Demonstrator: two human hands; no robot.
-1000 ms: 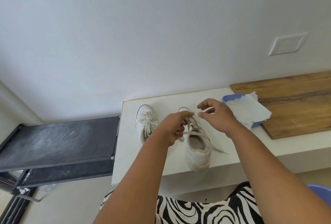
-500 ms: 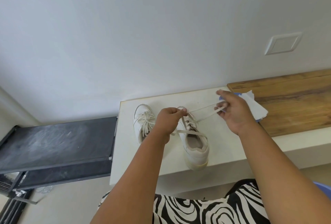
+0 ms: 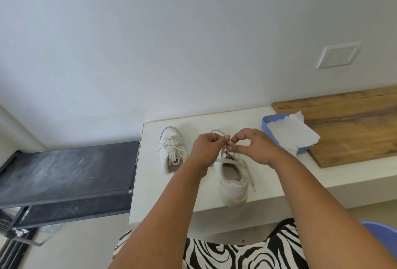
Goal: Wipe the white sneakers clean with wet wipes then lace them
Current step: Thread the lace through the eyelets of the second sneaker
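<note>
Two white sneakers stand on a white ledge (image 3: 150, 193). The left sneaker (image 3: 171, 152) is laced and tied in a bow. The right sneaker (image 3: 233, 178) points away from me, with its heel near the front edge and a loose lace end (image 3: 250, 176) hanging down its right side. My left hand (image 3: 207, 152) and my right hand (image 3: 254, 147) meet over its toe end, fingertips pinched together on the lace. The front eyelets are hidden behind my hands.
A blue tub (image 3: 266, 123) with white wipes (image 3: 294, 135) sits to the right, against a wooden board (image 3: 352, 127). A black rack (image 3: 64, 176) adjoins the ledge on the left. A wall plate (image 3: 338, 55) is on the wall. A blue object (image 3: 384, 234) is at lower right.
My right hand, which had pulled the lace out to the right toward the tub, has come back to the sneaker and now meets my left hand over the toe.
</note>
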